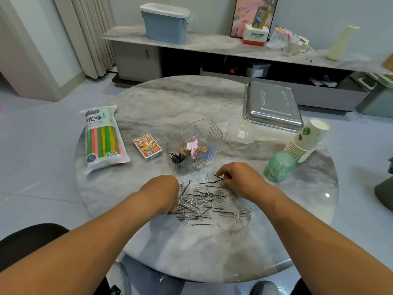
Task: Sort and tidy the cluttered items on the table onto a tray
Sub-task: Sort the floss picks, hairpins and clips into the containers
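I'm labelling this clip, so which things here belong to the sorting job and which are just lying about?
In the job:
- pile of paper clips and hairpins
- clear divided organizer
- metal tray
- left hand and right hand, the right pinching a hairpin

Lying about:
- straw pack
- card box
- paper cups
- blue bin
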Demonstrator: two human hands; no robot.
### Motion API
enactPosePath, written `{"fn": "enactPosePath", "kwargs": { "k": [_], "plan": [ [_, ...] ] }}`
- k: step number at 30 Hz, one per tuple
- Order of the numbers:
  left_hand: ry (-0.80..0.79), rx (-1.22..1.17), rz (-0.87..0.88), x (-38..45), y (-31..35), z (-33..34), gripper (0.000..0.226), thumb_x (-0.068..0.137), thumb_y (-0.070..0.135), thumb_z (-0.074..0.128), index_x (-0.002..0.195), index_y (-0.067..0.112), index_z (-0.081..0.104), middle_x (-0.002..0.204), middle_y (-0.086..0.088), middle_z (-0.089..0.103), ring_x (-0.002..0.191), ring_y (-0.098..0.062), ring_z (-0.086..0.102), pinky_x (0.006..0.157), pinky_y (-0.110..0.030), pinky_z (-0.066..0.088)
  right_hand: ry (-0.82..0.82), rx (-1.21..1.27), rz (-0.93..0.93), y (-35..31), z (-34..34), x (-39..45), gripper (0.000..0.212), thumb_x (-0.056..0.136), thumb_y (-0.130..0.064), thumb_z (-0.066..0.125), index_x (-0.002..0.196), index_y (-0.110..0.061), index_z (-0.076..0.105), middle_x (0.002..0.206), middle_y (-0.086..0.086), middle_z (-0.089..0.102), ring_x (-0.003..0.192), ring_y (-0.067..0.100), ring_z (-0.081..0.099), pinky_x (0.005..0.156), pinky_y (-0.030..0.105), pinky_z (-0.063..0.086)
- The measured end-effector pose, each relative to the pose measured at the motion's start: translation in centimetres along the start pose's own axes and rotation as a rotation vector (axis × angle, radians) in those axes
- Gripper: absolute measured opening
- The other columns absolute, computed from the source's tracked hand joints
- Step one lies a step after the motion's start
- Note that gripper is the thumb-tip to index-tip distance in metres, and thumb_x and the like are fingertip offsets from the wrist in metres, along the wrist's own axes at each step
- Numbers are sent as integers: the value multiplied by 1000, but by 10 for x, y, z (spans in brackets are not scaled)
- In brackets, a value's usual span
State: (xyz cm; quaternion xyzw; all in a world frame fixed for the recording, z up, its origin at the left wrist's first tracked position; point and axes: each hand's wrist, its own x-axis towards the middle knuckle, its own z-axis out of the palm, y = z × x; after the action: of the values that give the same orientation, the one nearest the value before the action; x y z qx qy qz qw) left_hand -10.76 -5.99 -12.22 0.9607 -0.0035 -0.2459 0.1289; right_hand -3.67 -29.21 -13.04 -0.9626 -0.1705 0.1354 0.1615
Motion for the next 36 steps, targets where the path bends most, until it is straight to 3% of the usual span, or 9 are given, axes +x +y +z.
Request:
{"fn": "enactPosePath", "kwargs": {
  "k": [3,7,11,16,20,25,31,33,36],
  "plan": [
    [34,-3,51,6,-2,0,8,84,13,74,91,11,78,93,-7,76,89,-25,70,78,-35,58,-5,134,30,-5,10,7,21,83,-24,83,104,-24,76,78,-14,63,74,6,59,61,18,40],
    [89,-117,78,18,-5,2,3,84,19,77,86,18,75,86,1,73,81,-18,66,67,-26,49,-65,159,63,-15,13,10,10,82,-24,83,81,-25,73,75,-13,68,74,7,62,63,25,45],
    [182,-236,77,29,-4,3,15,88,28,76,80,25,63,81,6,66,79,-17,62,61,-28,41,-80,-164,-20,-18,11,9,9,93,-26,70,85,-23,68,84,-7,61,84,20,58,63,29,36],
    [256,-200,50,32,6,6,22,86,37,77,100,23,67,90,3,62,83,-21,59,66,-29,39,-55,-383,-87,-15,12,3,9,101,-23,55,103,-17,61,104,6,61,92,29,57,75,37,38],
    [253,-192,48,30,11,4,16,86,29,78,96,17,75,94,-3,70,87,-23,64,70,-30,47,-56,-231,-18,-10,0,0,6,99,-17,50,100,-18,55,94,-2,65,87,26,58,74,35,35],
    [183,-216,47,26,18,3,2,86,20,77,87,20,75,90,2,71,87,-20,65,73,-31,53,-91,-36,33,-12,-18,-5,18,86,-17,74,76,-28,63,78,-13,66,80,13,62,69,30,44],
    [176,-257,32,20,21,-1,19,83,31,80,75,25,64,77,11,66,77,-12,62,59,-27,42,-94,136,86,-11,-21,-8,15,78,-9,82,76,-20,72,74,-8,72,72,13,69,62,28,57],
    [193,-348,28,17,22,-6,20,82,34,81,77,25,64,75,9,68,75,-11,63,61,-28,47,-94,286,135,-10,-24,-9,15,77,-11,86,75,-18,73,71,-7,73,64,6,67,52,18,49],
    [220,-675,7,14,26,-11,17,82,26,83,81,20,67,78,2,72,69,-14,63,65,-32,53,-72,580,191,-12,-31,-10,15,77,-6,87,77,-12,73,73,-2,76,70,9,69,65,21,53]
  ]
}}
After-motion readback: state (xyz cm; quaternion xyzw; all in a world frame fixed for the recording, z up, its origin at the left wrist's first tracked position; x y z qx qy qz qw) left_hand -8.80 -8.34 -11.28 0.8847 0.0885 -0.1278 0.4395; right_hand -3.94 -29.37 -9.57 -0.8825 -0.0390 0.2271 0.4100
